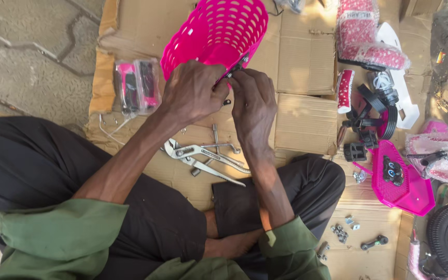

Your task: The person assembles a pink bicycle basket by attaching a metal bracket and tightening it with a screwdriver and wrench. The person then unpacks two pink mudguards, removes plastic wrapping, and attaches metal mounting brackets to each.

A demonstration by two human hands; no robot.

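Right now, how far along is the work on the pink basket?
Done: parts lie unpacked on the cardboard. In hand: the left hand and right hand work a small dark fitting at the pink basket rim. Left: pliers lie unused; the bagged pink parts and loose bolts wait.

The person wears olive-green sleeves (63, 233) rolled to the forearms and black trousers (27, 161), lower frame.
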